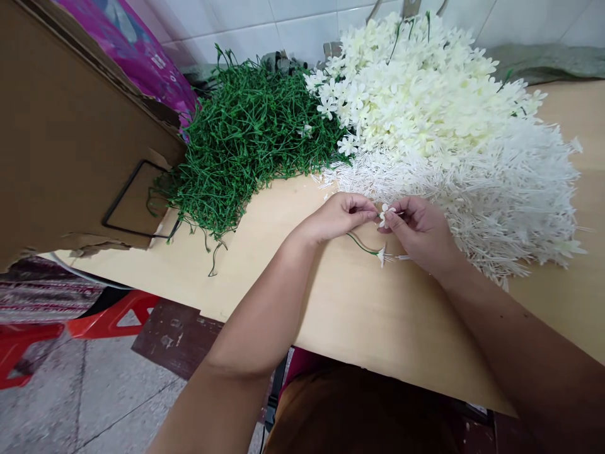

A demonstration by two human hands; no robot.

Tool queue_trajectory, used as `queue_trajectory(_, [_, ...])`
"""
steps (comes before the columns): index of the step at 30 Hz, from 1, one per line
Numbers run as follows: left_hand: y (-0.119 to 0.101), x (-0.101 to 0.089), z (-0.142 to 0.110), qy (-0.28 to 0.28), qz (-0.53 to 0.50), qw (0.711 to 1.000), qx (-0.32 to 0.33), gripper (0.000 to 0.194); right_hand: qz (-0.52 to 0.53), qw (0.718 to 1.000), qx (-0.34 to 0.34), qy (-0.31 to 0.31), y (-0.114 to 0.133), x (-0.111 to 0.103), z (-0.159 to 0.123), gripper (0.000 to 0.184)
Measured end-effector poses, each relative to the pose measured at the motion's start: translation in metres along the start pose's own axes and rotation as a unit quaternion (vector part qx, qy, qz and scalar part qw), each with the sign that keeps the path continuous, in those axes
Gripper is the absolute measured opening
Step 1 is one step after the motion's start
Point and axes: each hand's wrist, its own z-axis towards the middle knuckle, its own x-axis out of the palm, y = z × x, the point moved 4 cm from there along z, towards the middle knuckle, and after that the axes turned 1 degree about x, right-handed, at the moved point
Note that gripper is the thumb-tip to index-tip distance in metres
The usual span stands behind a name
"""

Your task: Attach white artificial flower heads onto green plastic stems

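Observation:
A small white artificial flower [386,216] is between my two hands, above the table. My left hand [341,216] is closed in a pinch on the green plastic stem at the flower's left; most of this stem is hidden by the fingers. On the other side, my right hand [420,228] has thumb and fingers closed on the flower's petals. Just below, a thin green stem tip [363,246] curves out from under my left hand and ends in a white piece with fine strands. Whether it belongs to the held stem I cannot tell.
A heap of green plastic stems [255,126] lies at the back left. White flowers [416,88] are piled at the back right, with thin white strands [510,195] in front. A cardboard box [70,126] stands at the left edge of the wooden table [265,265]. Red stools [111,318] are below.

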Motion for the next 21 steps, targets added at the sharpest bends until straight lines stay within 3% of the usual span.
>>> queue_trajectory(8, [-0.0031,0.0061,0.0002,-0.021,0.025,0.999,-0.001,0.011,-0.064,0.997,-0.043,-0.027,-0.0039,-0.0031,-0.0015,0.028])
queue_trajectory(21, [0.003,0.0063,0.0045,-0.034,0.032,0.999,-0.022,0.01,-0.039,0.999,-0.021,-0.004,0.0018,-0.0019,0.0013,0.021])
